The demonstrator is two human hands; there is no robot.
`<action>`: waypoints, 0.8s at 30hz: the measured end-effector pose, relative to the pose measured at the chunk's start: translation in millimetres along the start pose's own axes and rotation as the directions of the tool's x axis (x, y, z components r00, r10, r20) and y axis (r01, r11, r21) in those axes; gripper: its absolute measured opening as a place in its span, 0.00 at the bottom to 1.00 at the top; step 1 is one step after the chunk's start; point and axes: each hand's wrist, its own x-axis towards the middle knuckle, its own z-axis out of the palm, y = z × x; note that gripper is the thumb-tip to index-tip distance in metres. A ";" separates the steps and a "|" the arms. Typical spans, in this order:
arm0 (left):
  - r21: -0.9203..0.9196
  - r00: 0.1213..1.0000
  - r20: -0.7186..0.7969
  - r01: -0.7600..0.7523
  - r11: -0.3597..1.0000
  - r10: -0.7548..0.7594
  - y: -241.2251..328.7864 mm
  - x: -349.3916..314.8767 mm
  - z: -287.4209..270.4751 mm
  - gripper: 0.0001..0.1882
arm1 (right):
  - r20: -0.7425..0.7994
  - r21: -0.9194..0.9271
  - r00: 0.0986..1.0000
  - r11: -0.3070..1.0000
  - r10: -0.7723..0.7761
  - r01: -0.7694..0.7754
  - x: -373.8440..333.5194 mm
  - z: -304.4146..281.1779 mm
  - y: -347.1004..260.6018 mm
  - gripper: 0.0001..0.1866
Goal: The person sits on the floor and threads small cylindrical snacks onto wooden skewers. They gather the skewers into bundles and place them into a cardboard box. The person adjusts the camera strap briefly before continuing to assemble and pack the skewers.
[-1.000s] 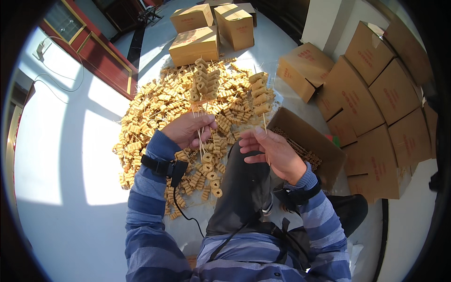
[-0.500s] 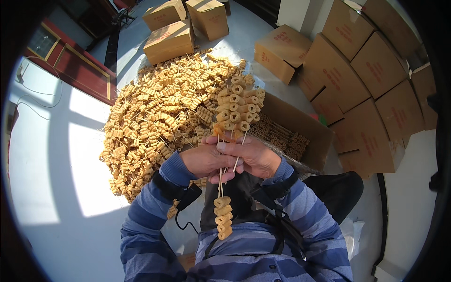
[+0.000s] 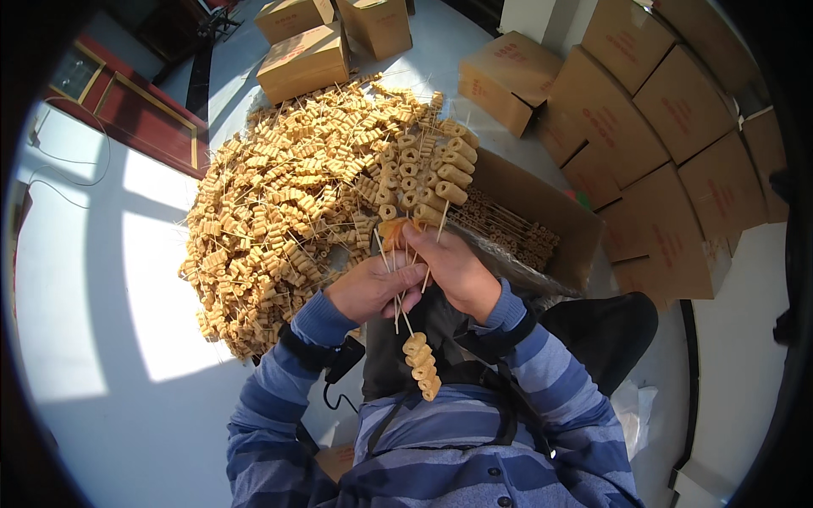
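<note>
- Head view: the left hand [image 3: 373,286] is curled closed on thin sticks; the right hand [image 3: 461,269] pinches more under its thumb.
- Skewers [image 3: 409,184] fan beyond both hands, near the open box [image 3: 550,207]; a reversed skewer [image 3: 421,361] points toward the body.
- Gripping bare wood lightly should spare the rolls.

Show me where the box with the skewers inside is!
In the head view, the box sits right of centre, between the skewer pile and the stacked cartons, just beyond the right knee.
</note>
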 end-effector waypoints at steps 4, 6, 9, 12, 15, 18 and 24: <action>0.008 0.999 -0.021 -0.040 0.999 0.041 5.9 3.7 9.4 0.17 | 0.114 0.137 0.992 0.990 -0.055 0.040 -23.8 -2.9 -16.3 0.18; 0.029 0.998 -0.018 -0.062 0.998 0.063 9.2 4.1 13.2 0.16 | 0.135 0.188 0.987 0.980 -0.091 0.065 -32.3 -1.3 -21.4 0.19; 0.089 0.995 -0.081 -0.056 0.994 0.063 13.4 6.6 24.2 0.17 | 0.057 0.240 0.981 0.956 -0.186 0.168 -39.8 -1.0 -21.4 0.22; 0.145 0.989 -0.130 -0.045 0.988 0.064 18.4 13.2 39.8 0.17 | 0.043 0.231 0.997 0.972 -0.062 0.050 -45.1 -14.5 -22.2 0.24; 0.157 0.979 -0.176 -0.073 0.985 0.100 23.3 19.4 53.7 0.17 | -0.064 0.198 0.972 0.951 -0.228 0.236 -55.3 -26.3 -20.0 0.28; 0.197 0.976 -0.162 -0.113 0.974 0.146 25.4 26.5 64.9 0.16 | -0.281 0.094 0.912 0.937 -0.300 0.337 -79.0 -39.5 -23.3 0.31; 0.383 0.967 -0.027 -0.222 0.897 0.252 30.4 53.4 112.7 0.13 | -0.347 0.059 0.858 0.904 -0.379 0.423 -140.8 -67.4 -44.5 0.27</action>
